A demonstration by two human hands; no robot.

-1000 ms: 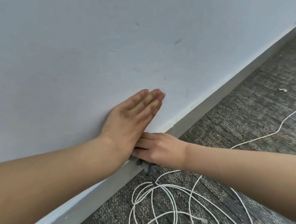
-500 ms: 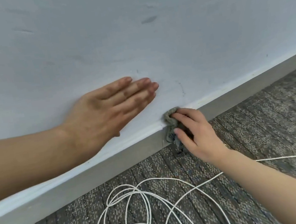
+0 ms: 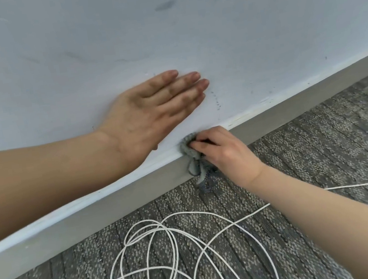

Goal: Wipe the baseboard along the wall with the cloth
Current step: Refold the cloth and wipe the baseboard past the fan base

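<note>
A grey baseboard (image 3: pixel 120 201) runs along the foot of the pale wall, rising from lower left to upper right. My right hand (image 3: pixel 226 154) grips a small grey-blue cloth (image 3: pixel 191 153) and holds it against the baseboard's top edge; a loose end of the cloth hangs down to the carpet. My left hand (image 3: pixel 152 113) lies flat on the wall just above and left of the cloth, fingers straight and together.
A tangled white cable (image 3: pixel 161 250) lies looped on the grey carpet (image 3: pixel 323 154) just below my right forearm, with one strand running off to the right edge. The wall (image 3: pixel 186 31) bears several faint scuffs.
My right hand with the cloth has come out from under my left hand and moved right along the baseboard. My left hand stays flat on the wall. The view has shifted.
</note>
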